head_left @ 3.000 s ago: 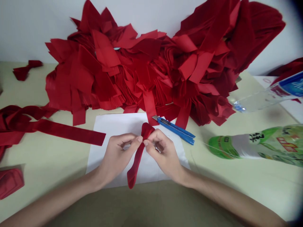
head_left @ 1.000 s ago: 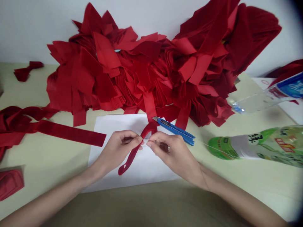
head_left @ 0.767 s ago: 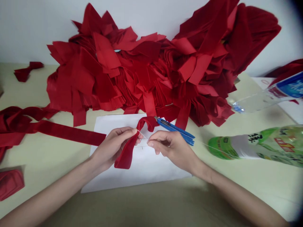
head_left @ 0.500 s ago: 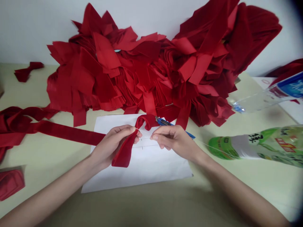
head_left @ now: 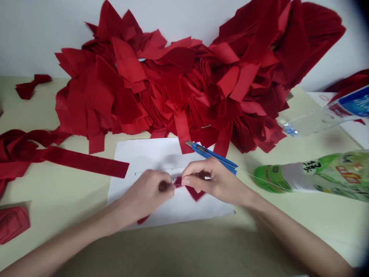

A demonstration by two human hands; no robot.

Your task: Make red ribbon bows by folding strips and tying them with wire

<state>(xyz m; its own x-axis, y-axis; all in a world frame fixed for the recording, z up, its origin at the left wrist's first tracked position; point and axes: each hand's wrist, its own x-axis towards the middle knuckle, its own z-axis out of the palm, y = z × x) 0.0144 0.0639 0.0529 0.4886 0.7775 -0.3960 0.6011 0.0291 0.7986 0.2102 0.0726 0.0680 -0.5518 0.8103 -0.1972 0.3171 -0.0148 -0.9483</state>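
Both my hands meet over a white paper sheet point(head_left: 150, 156) on the table. My left hand point(head_left: 148, 196) is closed, pinching a short red velvet ribbon piece point(head_left: 194, 192) at its middle. My right hand point(head_left: 209, 179) is closed too, fingertips pinched against the same spot of the ribbon. Most of the ribbon is hidden under my hands; a red tip shows below my left wrist. A thin pale thread runs from my right hand toward the green bottle point(head_left: 311, 177).
A big heap of cut red ribbon strips point(head_left: 184, 77) fills the back. A blue utility knife point(head_left: 213, 156) lies just behind my right hand. A long red strip point(head_left: 72, 159) lies left. A clear bottle point(head_left: 323, 115) lies at the right.
The ribbon, held up with a loop toward the knife, now lies low on the paper. Both hands came down and together over it; the left hand turned palm down.
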